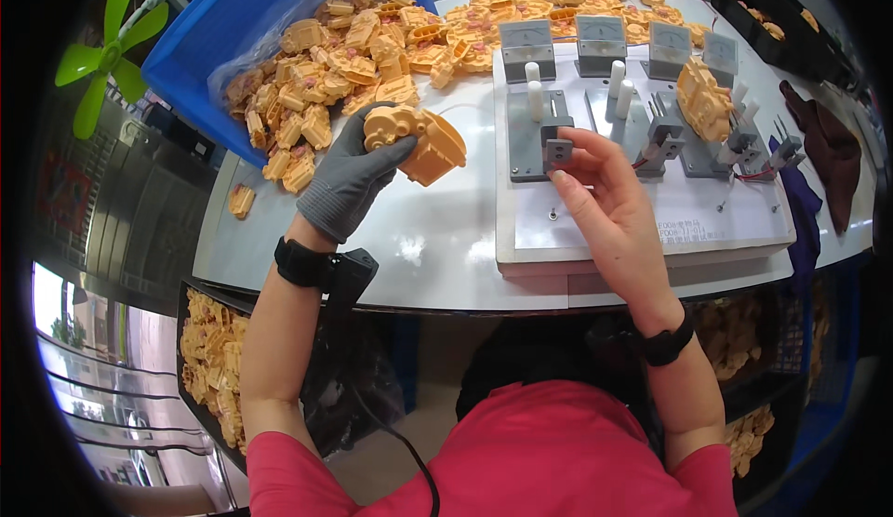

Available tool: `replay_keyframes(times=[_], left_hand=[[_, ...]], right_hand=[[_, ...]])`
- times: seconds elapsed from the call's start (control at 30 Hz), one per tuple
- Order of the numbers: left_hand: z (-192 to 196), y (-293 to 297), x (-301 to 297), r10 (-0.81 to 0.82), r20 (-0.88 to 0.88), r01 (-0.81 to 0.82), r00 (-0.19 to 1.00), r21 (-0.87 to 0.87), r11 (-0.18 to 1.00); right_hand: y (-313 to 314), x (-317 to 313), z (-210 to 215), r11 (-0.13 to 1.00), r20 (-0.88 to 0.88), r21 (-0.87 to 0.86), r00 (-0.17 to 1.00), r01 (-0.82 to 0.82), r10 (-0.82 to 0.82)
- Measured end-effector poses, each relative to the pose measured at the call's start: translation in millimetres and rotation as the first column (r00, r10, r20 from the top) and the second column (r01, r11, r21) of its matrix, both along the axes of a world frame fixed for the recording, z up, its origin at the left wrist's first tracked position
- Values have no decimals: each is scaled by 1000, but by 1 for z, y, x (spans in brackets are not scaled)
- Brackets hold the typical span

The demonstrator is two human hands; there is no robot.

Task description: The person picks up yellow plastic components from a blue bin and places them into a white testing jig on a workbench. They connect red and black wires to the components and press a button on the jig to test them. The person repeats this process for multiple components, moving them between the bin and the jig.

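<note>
Fingers of the gloved left hand wrap an orange moulded plastic part, lifted off the surface. Looks light, stiff, hollow; best gripped round its body. Right hand fingertips pinch a small grey clamp on the test fixture.

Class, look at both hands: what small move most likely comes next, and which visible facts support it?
Probably the gloved left hand carries the orange moulded plastic part rightward to the grey metal clamp fixture. The part is already lifted off the white table, while the bare right hand has its fingers on that fixture, which stands empty.
</note>
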State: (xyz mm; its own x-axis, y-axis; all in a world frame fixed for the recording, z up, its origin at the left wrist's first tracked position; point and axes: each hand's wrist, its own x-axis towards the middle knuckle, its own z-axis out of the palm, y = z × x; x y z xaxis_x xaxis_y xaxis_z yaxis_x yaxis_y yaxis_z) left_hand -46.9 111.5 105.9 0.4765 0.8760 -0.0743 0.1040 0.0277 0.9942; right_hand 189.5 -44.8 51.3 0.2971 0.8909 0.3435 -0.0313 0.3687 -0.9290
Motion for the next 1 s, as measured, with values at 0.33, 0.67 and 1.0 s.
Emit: replay_keyframes(times=[0.33, 0.67, 1.0], left_hand=[[1, 10, 22, 9, 58, -25, 998, 277, 960], [0, 10, 39, 3, -47, 31, 999, 714, 700], [2, -6, 48, -86, 23, 50, 996, 648, 760]], right_hand=[[-5, 2, -2, 999, 61, 21, 998, -24, 22], [-7, 0, 1, 997, 117, 61, 992, 37, -44], [-6, 0, -1, 995, 110, 88, 993, 41, -51]])
